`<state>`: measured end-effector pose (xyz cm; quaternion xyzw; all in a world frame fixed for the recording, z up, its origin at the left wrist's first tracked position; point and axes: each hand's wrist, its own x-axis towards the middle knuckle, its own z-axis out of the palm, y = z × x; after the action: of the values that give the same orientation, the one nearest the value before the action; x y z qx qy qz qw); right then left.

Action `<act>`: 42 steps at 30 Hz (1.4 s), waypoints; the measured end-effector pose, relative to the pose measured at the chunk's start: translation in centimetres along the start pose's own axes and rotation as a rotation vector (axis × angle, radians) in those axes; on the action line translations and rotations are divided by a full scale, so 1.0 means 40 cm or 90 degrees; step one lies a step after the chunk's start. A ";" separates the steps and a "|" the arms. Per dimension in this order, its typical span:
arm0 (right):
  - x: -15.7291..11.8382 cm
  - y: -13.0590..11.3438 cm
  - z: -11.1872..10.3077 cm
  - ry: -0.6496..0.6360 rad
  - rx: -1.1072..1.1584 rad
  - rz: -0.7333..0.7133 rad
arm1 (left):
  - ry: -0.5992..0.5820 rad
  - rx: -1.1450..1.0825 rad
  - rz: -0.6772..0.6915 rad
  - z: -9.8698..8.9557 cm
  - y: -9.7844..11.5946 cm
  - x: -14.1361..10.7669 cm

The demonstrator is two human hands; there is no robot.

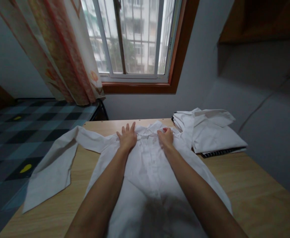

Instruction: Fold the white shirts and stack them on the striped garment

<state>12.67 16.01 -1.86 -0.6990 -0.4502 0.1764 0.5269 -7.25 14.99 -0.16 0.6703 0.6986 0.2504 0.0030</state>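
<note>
A white long-sleeved shirt [147,178] lies spread on the wooden table with its collar toward the window. My left hand [128,136] rests flat near the collar's left side, fingers spread on the cloth. On the other side of the collar, my right hand [165,136] has its fingers curled and pinched at the shirt's shoulder area. The cloth between those fingertips is too small to see clearly. One sleeve [53,162] stretches out left, bent, and hangs toward the table's left edge. The other sleeve reaches toward the folded pile at the right.
Folded white clothes [214,132] with a dark striped piece beneath sit at the table's back right. The wooden table [254,195] borders a wall. A bed with a checked cover [35,122] stands left, below a curtain [67,49]. A barred window [137,39] is ahead.
</note>
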 end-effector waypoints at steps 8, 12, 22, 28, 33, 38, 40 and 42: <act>0.110 -0.105 -0.016 -0.127 -0.092 -0.222 | 0.009 -0.083 0.215 -0.026 0.012 -0.002; 0.120 -0.139 0.009 -0.250 -0.230 -0.210 | 0.008 -0.172 0.265 -0.047 0.026 -0.016; 0.121 -0.150 -0.029 -0.215 -0.425 -0.135 | 0.000 0.046 -0.062 -0.082 0.071 -0.004; 0.139 -0.155 -0.094 -0.242 -0.495 -0.262 | 0.044 0.087 -0.043 -0.129 0.066 -0.002; 0.149 -0.180 -0.121 -0.173 -0.436 -0.303 | 0.144 0.048 -0.077 -0.185 0.075 0.009; 0.191 -0.187 -0.089 -0.200 -0.160 -0.122 | 0.197 -0.165 -0.129 -0.196 0.070 0.039; 0.211 -0.180 -0.058 -0.198 -0.038 -0.058 | 0.185 -0.288 -0.131 -0.176 0.060 0.057; 0.223 -0.170 -0.025 -0.180 0.034 -0.045 | 0.161 -0.402 -0.095 -0.145 0.049 0.070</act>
<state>15.12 22.99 6.62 -0.6369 -0.5393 0.2663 0.4823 -7.68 15.54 6.52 0.5467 0.6285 0.5347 0.1419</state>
